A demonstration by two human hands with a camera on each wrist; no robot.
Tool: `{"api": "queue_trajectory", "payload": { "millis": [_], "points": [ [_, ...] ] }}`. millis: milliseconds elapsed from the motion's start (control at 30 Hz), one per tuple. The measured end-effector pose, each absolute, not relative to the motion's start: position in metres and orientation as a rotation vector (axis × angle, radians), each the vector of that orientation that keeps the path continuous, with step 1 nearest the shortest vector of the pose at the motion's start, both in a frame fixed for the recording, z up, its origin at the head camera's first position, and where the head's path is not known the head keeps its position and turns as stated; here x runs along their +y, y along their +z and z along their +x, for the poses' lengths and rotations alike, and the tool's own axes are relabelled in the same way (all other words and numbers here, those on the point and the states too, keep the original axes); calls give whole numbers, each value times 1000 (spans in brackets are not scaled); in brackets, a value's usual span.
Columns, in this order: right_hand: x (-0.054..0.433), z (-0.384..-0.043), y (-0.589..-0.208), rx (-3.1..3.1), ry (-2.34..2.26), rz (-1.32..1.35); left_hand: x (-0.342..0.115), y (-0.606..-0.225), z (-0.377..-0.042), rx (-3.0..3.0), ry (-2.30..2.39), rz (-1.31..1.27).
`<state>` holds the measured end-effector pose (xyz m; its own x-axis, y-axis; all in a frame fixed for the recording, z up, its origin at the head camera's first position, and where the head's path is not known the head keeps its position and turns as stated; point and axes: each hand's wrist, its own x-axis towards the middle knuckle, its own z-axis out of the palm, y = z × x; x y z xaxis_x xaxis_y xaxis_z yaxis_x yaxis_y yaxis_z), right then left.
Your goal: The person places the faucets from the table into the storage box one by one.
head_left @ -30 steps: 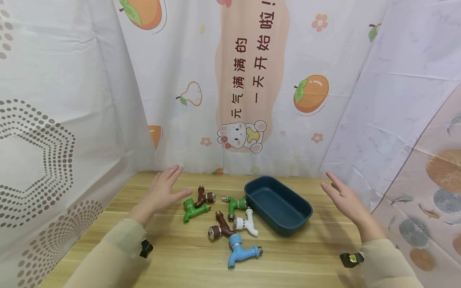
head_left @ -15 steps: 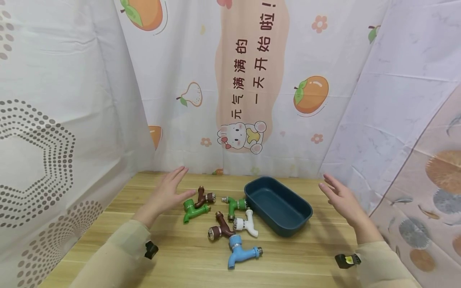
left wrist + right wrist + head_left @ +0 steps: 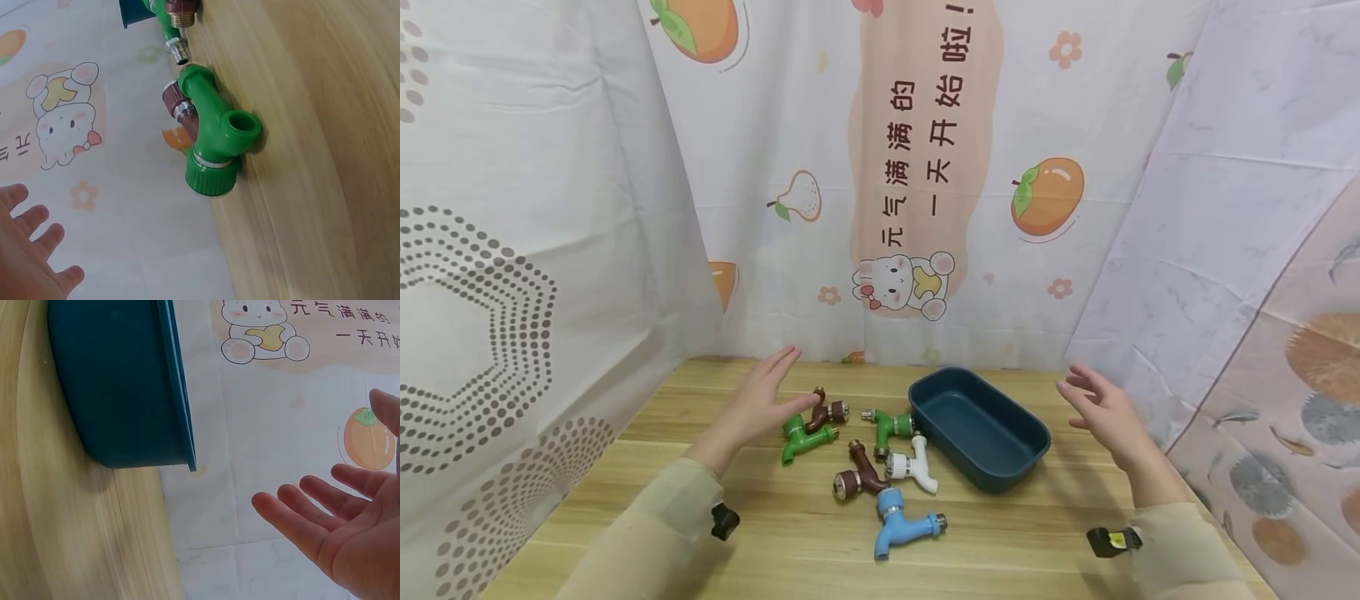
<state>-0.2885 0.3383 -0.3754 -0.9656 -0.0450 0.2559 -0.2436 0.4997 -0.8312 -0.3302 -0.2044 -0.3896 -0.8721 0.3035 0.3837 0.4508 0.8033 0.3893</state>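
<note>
My left hand (image 3: 756, 408) hovers with fingers spread over the left side of the table, its thumb overlapping a green faucet (image 3: 807, 440) and near a brown faucet (image 3: 826, 412) in the head view. That green faucet (image 3: 219, 128) shows large in the left wrist view, the hand apart from it. To the right of the dark blue basin (image 3: 981, 429), my right hand (image 3: 1108, 417) is held up, fingers loosely extended and nothing in them. Between the hands lie a second green faucet (image 3: 887, 429), a white faucet (image 3: 917, 465), another brown faucet (image 3: 861, 473) and a light blue faucet (image 3: 904, 525).
The wooden table (image 3: 1015, 542) ends at a printed curtain (image 3: 775, 275) behind it. More curtains hang at the left and right sides. The basin's wall (image 3: 119, 387) fills the upper left of the right wrist view.
My left hand has drifted right, over the green faucet's edge. The right hand has shifted slightly left toward the basin. The faucets and basin have stayed put.
</note>
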Motion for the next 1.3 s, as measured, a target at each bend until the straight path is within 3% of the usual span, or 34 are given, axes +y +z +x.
{"api": "queue_trajectory", "payload": {
  "millis": [1300],
  "points": [
    [323,-295,-387,-2556,1613,205,-170,-395,-331,-2655,-859,-642]
  ]
}}
